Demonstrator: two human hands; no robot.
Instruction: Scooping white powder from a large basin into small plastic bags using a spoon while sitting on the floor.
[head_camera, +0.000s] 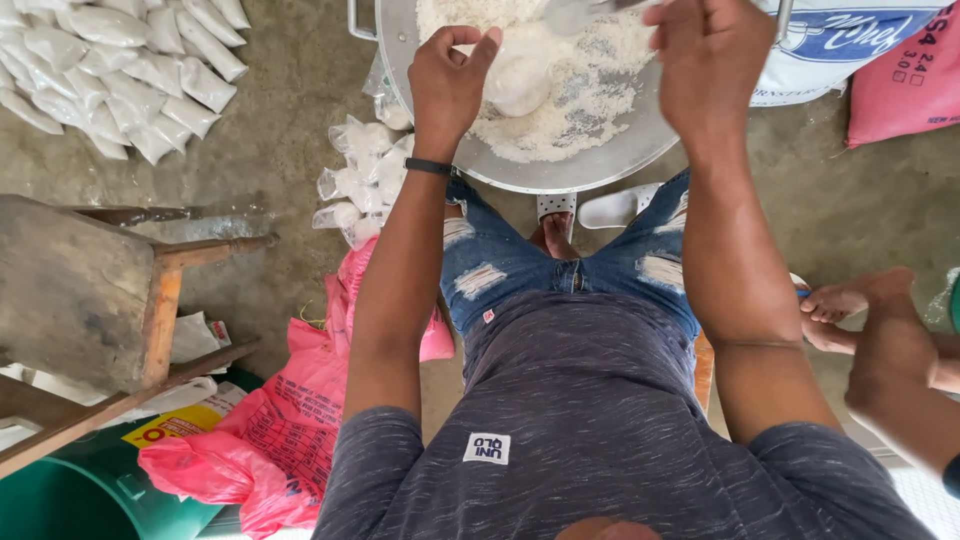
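White rice fills the metal basin at top centre; the left hand grips a small plastic bag open, the right hand clasps a scoop, mid-filling; tipping needs care.

There is just one camera, and it sits on the person's head. It looks straight down over their chest and knees to the floor. The arms reach away from it toward the far big metal pan. Everything is close, and a wooden stool stands at the left.
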